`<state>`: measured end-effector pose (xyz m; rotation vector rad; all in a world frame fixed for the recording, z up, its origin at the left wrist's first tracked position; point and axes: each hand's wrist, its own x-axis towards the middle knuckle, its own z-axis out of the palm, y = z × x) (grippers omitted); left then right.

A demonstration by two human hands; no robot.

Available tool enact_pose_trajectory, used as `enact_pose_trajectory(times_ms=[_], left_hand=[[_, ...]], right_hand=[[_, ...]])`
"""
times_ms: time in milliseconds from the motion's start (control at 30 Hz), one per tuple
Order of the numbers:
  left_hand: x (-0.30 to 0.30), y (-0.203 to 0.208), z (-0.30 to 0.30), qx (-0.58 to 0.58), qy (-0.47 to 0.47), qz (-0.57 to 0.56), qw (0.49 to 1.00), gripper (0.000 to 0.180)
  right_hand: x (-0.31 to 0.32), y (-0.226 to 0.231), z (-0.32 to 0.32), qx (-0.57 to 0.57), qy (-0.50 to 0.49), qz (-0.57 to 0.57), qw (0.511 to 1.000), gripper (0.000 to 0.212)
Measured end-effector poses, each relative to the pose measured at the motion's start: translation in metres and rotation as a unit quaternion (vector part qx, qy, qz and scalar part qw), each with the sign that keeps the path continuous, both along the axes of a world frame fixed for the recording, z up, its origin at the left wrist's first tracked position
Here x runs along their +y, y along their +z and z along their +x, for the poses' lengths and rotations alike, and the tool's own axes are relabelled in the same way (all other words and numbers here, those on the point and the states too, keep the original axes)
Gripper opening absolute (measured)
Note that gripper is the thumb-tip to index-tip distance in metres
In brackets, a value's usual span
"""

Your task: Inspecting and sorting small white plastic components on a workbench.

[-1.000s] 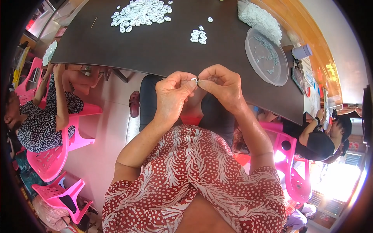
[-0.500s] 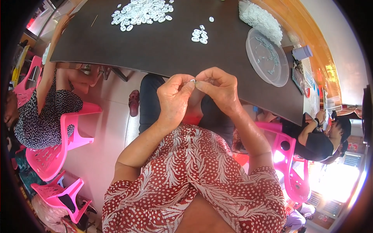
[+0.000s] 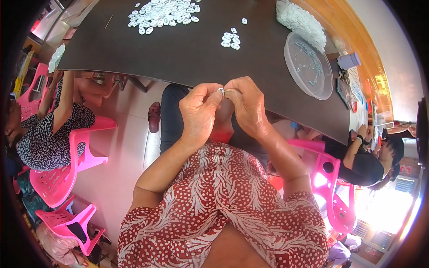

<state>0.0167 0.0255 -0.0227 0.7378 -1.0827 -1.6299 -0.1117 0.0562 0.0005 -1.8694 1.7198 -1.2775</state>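
Head view: hands (image 3: 198, 115) meet at a white piece (image 3: 220, 90).

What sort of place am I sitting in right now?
Probably a small workshop, or a room used for hand assembly. The dark table bears a heap of small white oval pieces and a clear round tray with small grey parts; someone sits nearby on a pink plastic chair.
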Motion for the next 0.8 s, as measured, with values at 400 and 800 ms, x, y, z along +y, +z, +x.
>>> enact_pose_trajectory(times_ms=[400, 800], left_hand=[[-0.002, 0.002, 0.001, -0.071, 0.043, -0.03, 0.996, 0.005], [-0.001, 0.006, 0.002, 0.03, 0.016, 0.031, 0.999, 0.009]], right_hand=[[-0.003, -0.001, 0.004, -0.052, 0.004, 0.023, 0.998, 0.004], [-0.006, 0.001, 0.006, -0.086, 0.0, 0.043, 0.995, 0.009]])
